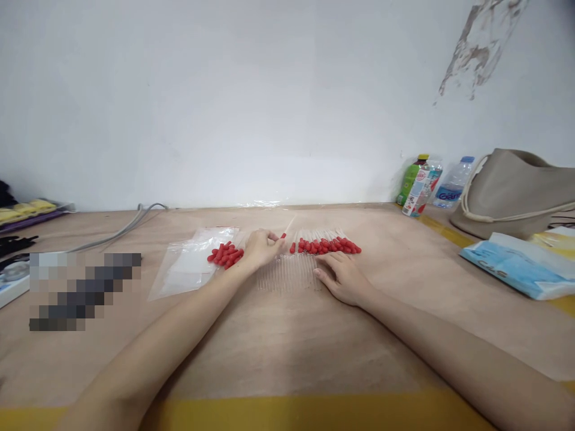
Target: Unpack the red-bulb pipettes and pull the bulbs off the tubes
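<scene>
My left hand (264,248) is closed in a pinch on a glass dropper with a red bulb (283,236), its thin clear tube pointing away toward the wall. Below it lies a row of bare clear glass tubes (285,274), side by side on the table. My right hand (344,275) rests at the right end of that row, thumb and fingers apart and slightly bent, touching the outer tubes. Beyond the row lie several red-bulbed droppers (330,245), tubes pointing to the wall. A heap of loose red bulbs (224,254) sits left of my left wrist, partly hidden by it.
Clear plastic bags (179,269) lie under and beside the left heap. At the right stand bottles (420,185), a grey bag (512,191) and a blue-white packet (516,266). A grey cable (117,230) and a blurred-out dark object (85,293) are at left.
</scene>
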{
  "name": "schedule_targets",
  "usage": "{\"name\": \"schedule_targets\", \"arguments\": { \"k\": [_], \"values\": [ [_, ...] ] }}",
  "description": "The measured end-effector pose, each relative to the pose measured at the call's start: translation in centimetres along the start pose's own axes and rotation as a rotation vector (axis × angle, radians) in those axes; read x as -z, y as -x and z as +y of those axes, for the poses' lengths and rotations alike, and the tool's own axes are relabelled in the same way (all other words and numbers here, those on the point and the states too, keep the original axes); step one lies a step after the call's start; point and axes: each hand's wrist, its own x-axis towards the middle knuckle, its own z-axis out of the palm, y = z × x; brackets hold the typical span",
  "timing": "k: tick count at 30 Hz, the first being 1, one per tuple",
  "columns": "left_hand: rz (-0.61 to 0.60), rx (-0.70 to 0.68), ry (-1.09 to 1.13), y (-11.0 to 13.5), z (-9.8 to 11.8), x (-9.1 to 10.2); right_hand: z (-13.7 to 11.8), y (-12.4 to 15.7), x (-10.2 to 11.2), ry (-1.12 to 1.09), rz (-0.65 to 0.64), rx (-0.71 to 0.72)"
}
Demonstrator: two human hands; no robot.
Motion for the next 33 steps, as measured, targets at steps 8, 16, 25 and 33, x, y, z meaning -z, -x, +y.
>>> {"name": "schedule_targets", "arguments": {
  "k": [8,16,25,33],
  "values": [
    [0.17,-0.402,-0.068,6.5,-1.9,1.8,0.3,-0.1,0.0,-0.056,0.195,0.026],
    [0.218,-0.597,-0.052,7.6,-1.9,0.7,-0.3,0.3,0.3,-0.012,0.205,0.237],
    [0.277,-0.691,-0.05,7.8,-1.8,0.6,-0.8,0.3,0.4,-0.061,0.289,0.31],
    [0.281,-0.774,-0.071,8.2,-0.9,0.5,-1.7,0.2,-0.1,0.041,0.283,0.42]
  ]
}}
